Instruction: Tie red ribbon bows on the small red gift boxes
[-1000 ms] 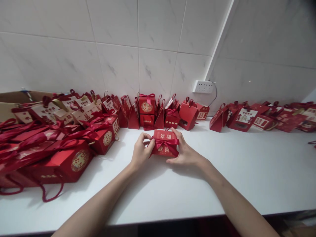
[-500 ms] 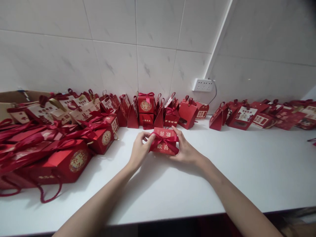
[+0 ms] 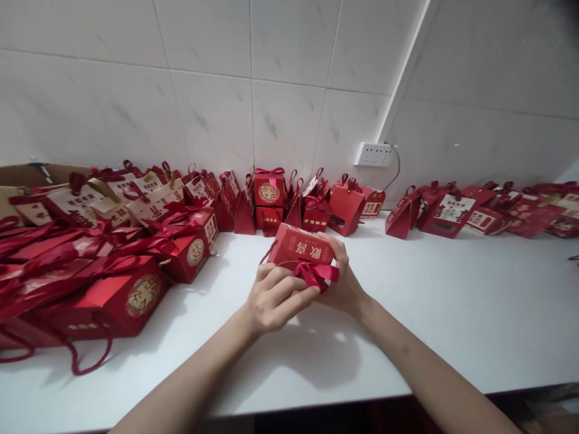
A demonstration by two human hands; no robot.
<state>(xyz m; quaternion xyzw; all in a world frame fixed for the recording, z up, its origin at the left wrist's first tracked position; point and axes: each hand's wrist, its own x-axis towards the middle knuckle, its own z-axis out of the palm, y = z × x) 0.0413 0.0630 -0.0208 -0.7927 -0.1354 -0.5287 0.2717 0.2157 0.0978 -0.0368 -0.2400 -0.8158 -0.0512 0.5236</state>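
Note:
A small red gift box (image 3: 299, 243) with gold lettering is tilted between my hands, above the white table. A dark red ribbon bow (image 3: 316, 274) sits on its near side, and a cord handle shows at its left end. My right hand (image 3: 346, 274) grips the box's right end, thumb and palm partly hidden behind the bow. Across the near left side lies my left hand (image 3: 278, 298), fingers curled against the box and the ribbon; its thumb is hidden.
Large red gift boxes (image 3: 122, 295) with bows and cord handles crowd the left of the table (image 3: 452, 301). A row of small red boxes (image 3: 346, 208) lines the tiled wall, with more bags (image 3: 446, 211) at the right. A power socket (image 3: 375, 154) is on the wall.
The box has been lifted and tilted, so its bow now faces nearer me. My left hand has moved from the box's left end to its near side.

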